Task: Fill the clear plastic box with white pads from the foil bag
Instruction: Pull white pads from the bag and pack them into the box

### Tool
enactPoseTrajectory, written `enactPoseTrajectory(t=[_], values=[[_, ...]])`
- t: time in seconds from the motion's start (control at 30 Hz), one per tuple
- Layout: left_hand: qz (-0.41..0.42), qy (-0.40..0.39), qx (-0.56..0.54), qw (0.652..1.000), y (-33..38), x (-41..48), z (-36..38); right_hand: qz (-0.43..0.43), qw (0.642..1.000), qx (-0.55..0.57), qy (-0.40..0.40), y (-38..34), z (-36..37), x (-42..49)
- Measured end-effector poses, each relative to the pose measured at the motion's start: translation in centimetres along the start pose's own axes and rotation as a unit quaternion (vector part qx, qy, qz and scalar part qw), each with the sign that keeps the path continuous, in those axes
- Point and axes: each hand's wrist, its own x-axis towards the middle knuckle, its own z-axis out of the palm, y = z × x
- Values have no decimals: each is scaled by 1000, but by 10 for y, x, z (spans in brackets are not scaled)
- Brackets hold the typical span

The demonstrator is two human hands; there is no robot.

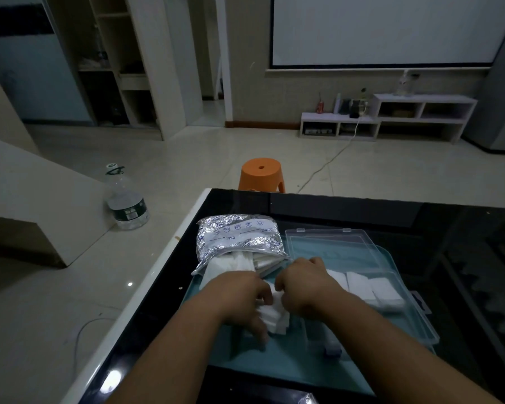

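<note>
Lighting's dim, so bear with me. My own knuckles hide most of it: the fingertips of my left grip (242, 298) and right grip (306, 287) are tucked out of sight. The small stack of white square pads (277, 316) only peeks out between them.

Both grips are curled onto that stack, one from each side, pinching it over the flat teal tray (274, 368). Can't tell if it touches the tray. It's just in front of the crinkled silver foil bag (239, 237), whose mouth gapes toward me with more white stuff inside, too murky to count.

The clear plastic box (414, 313) sits on the tray to my right with its lid flipped back. A row of flat white pads (370, 287) lies in it, and my right wrist covers its near-left corner. Everything's on a glossy black bench (362, 208).
</note>
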Motion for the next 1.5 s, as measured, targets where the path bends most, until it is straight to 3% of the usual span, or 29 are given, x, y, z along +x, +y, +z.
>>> enactPoseTrajectory(t=[0.17,0.37,0.53,0.7,0.9,0.97,1.0,1.07,1.1,1.2,1.37,1.43,1.5], values=[[12,16,43,999,2,1,3,-3,999,7,35,-2,10,3],[5,56,100,993,12,3,5,3,1000,-16,19,-6,9,0],[9,62,86,994,11,3,5,9,1000,11,-4,-6,6,-1],[-21,74,-80,994,-1,-3,-8,43,991,110,69,-3,-16,-6],[-65,122,-277,951,-8,0,-23,117,956,229,143,19,-38,-14],[-100,125,-408,899,0,0,-26,153,939,265,157,28,-37,-14],[-114,121,-510,844,5,0,-28,171,929,289,159,33,-36,-14],[-114,91,-708,691,16,0,-30,191,907,340,158,42,-36,-14],[-108,84,-762,633,18,1,-30,193,894,373,153,45,-37,-15],[-87,66,-843,527,18,4,-26,188,843,480,154,49,-41,-19],[-51,90,-886,452,16,9,-26,183,795,555,164,50,-44,-21],[-53,98,-888,446,15,12,-26,175,793,562,157,50,-44,-20],[-71,111,-877,462,17,15,-28,167,796,561,153,50,-42,-19]])
